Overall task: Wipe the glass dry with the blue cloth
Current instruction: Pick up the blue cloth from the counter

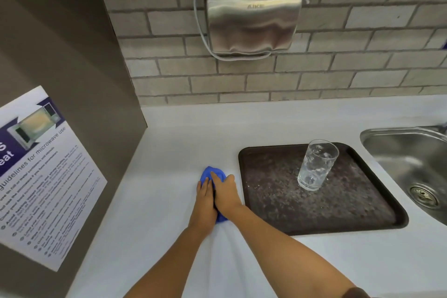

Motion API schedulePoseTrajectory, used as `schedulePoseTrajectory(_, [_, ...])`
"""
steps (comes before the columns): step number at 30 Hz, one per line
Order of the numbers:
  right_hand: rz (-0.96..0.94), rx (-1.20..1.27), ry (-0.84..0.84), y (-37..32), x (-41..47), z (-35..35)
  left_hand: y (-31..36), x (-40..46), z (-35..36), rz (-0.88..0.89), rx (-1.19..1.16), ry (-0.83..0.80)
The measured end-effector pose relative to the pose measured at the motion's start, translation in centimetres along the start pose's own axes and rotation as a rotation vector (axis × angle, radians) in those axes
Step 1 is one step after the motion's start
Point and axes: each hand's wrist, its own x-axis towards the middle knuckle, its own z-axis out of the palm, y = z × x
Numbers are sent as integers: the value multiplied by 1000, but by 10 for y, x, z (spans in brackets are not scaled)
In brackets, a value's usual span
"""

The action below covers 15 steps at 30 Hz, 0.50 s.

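Note:
A clear drinking glass [316, 164] stands upright on a dark speckled tray [266, 213], with water drops on its wall. Left of the tray a blue cloth [211, 173] lies bunched on the white counter. My left hand [205, 201] and my right hand [226, 195] both rest flat on the cloth, side by side, fingers pointing away from me and covering most of it. Only the far end and a small near corner of the cloth show. Neither hand touches the glass.
A steel sink [411, 164] with a drain lies right of the tray. A steel hand dryer [251, 14] with a looped cable hangs on the brick wall behind. On the left, a grey panel carries a microwave poster [43, 176].

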Motion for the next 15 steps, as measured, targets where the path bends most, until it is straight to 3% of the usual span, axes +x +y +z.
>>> schedulePoseTrajectory(6, [48, 287, 142, -6, -28, -23, 15, -14, 10, 77, -186, -23])
schedulePoseTrajectory(11, [42, 294, 251, 9, -59, -71, 43, -29, 36, 100, -295, -134])
schedulePoseTrajectory(15, [25, 250, 326, 33, -84, -116, 69, -43, 71, 257, -190, -250])
